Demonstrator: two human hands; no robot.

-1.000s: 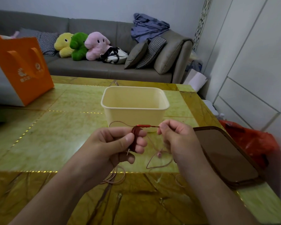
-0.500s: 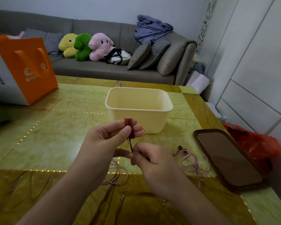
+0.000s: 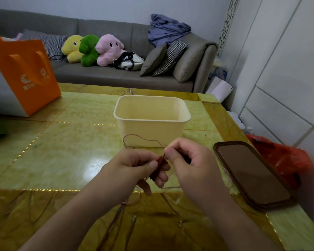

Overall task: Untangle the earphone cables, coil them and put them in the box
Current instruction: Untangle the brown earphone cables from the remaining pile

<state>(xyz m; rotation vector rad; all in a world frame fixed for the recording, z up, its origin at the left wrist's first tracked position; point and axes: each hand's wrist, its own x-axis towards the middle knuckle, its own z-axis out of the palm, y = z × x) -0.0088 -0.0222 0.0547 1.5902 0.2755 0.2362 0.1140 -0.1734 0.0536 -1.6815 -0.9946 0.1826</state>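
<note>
**Winding the red cable by hand**

Fingers of the left hand (image 3: 134,167) were curled round a small dark-red bundle of coiled cable (image 3: 159,166), the thumb pressing it against the forefinger. Just beside it, the right hand (image 3: 190,163) pinched the free strand between thumb and forefinger, the other fingers curled in. Both hands hovered above the near part of the table (image 3: 62,160), touching at the bundle.

From the pinch a thin loop of the red cable (image 3: 141,137) arched up and away, showing against the front wall of the box. Below the hands, a paler pinkish cable (image 3: 132,201) trailed loose on the tabletop, and more of it seemed to lie by the right wrist; that one looked not yet coiled.

To do this step well, I judged that the right hand should feed the strand with light, even tension, laying each turn beside the last, while the left thumb kept the bundle from springing open. The loose loop ought to be drawn in before it snagged.

To the right lay a phone (image 3: 252,174), face up. Beyond the hands stood the cream box (image 3: 150,131), open-topped, no cable visible inside it. Farther left stood an orange bag (image 3: 25,73), and behind all a grey sofa (image 3: 116,77).
</note>
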